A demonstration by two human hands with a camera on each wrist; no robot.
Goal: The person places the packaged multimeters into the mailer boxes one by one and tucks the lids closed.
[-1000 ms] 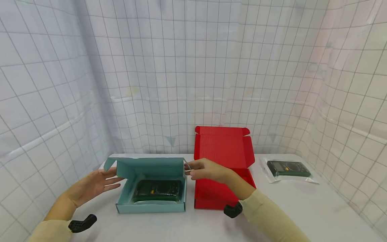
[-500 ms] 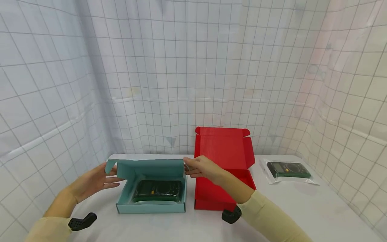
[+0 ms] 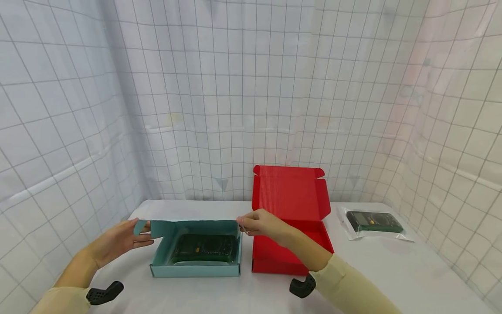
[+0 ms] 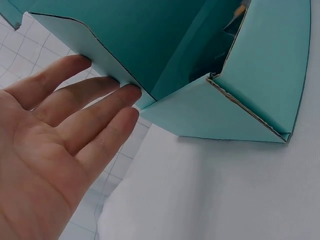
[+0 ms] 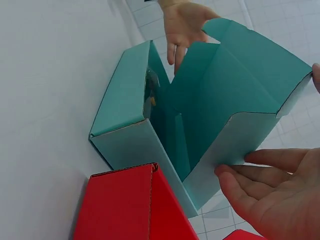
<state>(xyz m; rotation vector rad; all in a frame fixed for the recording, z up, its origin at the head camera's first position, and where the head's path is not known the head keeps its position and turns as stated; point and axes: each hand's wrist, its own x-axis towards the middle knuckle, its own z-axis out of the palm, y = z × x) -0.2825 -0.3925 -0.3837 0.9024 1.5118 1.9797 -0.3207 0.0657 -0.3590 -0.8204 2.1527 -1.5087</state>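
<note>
A teal cardboard box (image 3: 195,271) sits on the white table with a bagged green multimeter (image 3: 204,248) inside. Its lid (image 3: 196,226) is tipped forward and hangs low over the back of the box. My left hand (image 3: 117,239) has straight fingers touching the lid's left side flap (image 4: 100,60). My right hand (image 3: 262,224) holds the lid's right side flap (image 5: 235,140), with fingers behind the flap and the thumb at the lid's top corner. In the right wrist view the teal box (image 5: 125,105) shows the multimeter (image 5: 150,90) only as a sliver.
An open red box (image 3: 292,196) stands just right of the teal one, lid upright. A second bagged multimeter (image 3: 372,221) lies at the right on the white table (image 3: 392,270). Gridded sheeting walls in the back and sides.
The teal lid has swung down from nearly upright to low over the box. Both hands have dropped with it at its side flaps.
</note>
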